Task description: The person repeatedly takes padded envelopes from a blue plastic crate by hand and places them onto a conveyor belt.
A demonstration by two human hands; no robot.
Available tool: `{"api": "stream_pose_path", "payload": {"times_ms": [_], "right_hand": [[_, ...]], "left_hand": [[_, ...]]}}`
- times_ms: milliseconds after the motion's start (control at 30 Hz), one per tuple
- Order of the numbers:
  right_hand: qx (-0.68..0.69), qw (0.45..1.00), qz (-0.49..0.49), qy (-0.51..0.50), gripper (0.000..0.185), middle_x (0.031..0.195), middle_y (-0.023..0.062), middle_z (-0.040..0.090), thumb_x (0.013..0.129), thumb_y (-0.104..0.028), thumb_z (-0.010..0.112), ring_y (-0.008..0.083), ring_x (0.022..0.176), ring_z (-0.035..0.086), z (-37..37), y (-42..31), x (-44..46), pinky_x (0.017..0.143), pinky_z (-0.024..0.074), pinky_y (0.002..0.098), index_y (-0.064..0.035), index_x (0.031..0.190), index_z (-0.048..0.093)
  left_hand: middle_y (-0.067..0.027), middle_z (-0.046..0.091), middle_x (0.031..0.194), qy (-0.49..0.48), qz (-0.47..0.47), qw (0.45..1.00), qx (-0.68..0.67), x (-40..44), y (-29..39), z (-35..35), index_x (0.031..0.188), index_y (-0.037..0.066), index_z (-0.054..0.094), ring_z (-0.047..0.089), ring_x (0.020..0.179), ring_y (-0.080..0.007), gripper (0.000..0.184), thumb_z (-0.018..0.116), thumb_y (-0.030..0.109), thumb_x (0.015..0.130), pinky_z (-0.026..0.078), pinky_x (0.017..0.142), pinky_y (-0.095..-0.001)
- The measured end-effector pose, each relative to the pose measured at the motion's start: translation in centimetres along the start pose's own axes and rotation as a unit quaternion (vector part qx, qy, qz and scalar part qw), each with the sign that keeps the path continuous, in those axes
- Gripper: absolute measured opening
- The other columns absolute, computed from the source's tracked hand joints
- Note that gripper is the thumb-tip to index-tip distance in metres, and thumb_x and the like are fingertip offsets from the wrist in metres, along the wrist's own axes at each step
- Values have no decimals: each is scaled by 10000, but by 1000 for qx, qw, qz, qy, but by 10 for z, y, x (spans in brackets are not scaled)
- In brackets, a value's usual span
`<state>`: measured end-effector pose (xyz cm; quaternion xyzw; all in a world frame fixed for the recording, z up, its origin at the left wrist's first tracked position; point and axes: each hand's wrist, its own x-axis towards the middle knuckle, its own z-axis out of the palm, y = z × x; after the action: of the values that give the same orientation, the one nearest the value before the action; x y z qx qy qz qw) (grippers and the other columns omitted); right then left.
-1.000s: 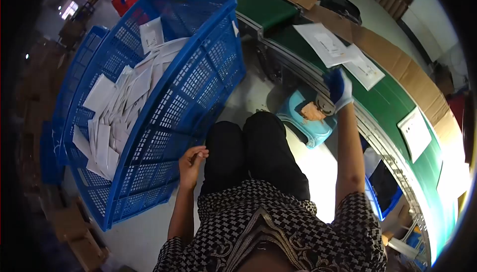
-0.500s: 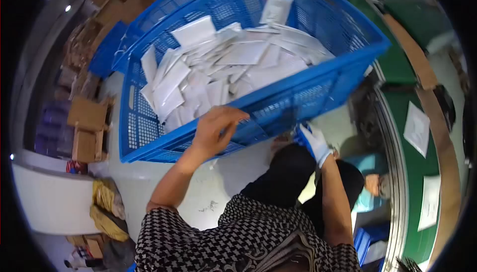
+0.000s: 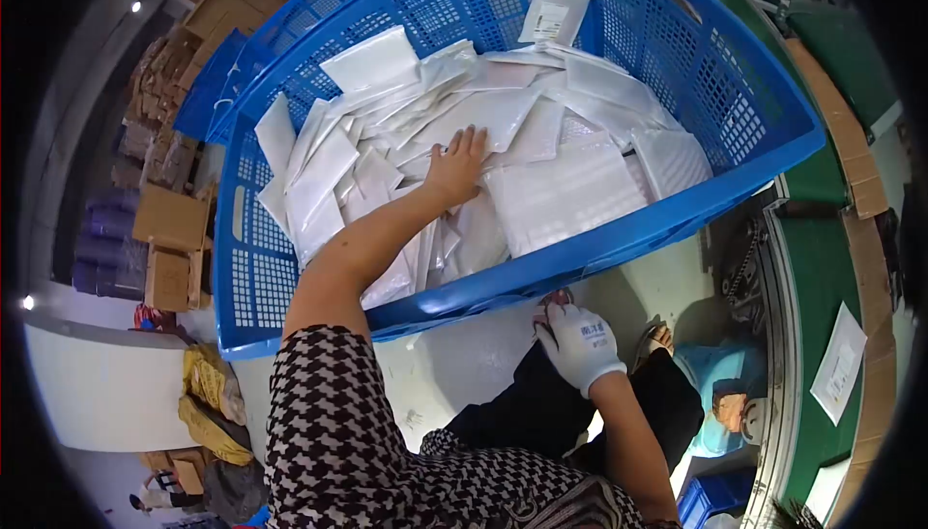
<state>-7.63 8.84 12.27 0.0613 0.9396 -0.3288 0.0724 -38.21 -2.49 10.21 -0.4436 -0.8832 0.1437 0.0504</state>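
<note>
My bare left hand [image 3: 456, 171] reaches over the near rim into a large blue plastic crate [image 3: 541, 276]. Its fingers lie stretched out on a heap of white flat packages [image 3: 425, 137], gripping none that I can see. My right hand [image 3: 577, 340] wears a white glove with print on its back and is below the crate's near rim, above my knee. Its fingers are curled, with something small and reddish at their tips that I cannot make out. One labelled package [image 3: 555, 14] leans upright against the far wall of the crate.
A green conveyor belt [image 3: 807, 268] runs along the right, bearing a white labelled package [image 3: 839, 365]. Cardboard boxes [image 3: 169, 215] and yellow sacks [image 3: 208, 413] stand at the left. A light blue bag [image 3: 710, 374] and a dark blue bin [image 3: 717, 498] are at the lower right.
My left hand has moved from the near rim onto the packages inside. My right hand has shifted slightly down and left; the blue thing it held no longer shows. The crate appears nearer.
</note>
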Motion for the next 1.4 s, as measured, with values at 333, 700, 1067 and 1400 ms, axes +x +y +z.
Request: {"api": "stream_pose_path", "payload": {"times_ms": [333,700,1067,1400], "right_hand": [[-87,995,-8,42,250,767,119,578,846,-283,489,280,691,566,-4,-8,-6,645,440,375,-45,897,544],[-81,991,-47,99,267,694,113,553,852,-299,491,282,586,545,3,-5,-11,568,437,369,-36,865,537],[8,995,-34,91,278,811,152,611,874,-297,452,340,713,580,0,-2,-16,657,452,403,-36,859,548],[13,996,-12,91,321,836,161,634,888,-320,424,362,738,599,3,6,-28,690,470,417,-32,841,559]], "left_hand": [[-171,216,1442,-36,-146,988,-20,30,-16,52,1428,183,98,346,1274,-338,938,658,116,679,426,878,-520],[-215,350,1332,33,-125,991,-17,44,-14,67,1393,161,184,496,1017,-466,838,637,83,693,482,806,-490],[-192,588,865,73,-77,993,-50,30,-47,13,1182,44,384,595,681,-383,407,487,74,789,475,594,-475],[-180,605,795,41,-10,997,-69,-25,-33,-34,1146,88,447,586,713,-385,417,522,55,737,448,626,-450]]}}
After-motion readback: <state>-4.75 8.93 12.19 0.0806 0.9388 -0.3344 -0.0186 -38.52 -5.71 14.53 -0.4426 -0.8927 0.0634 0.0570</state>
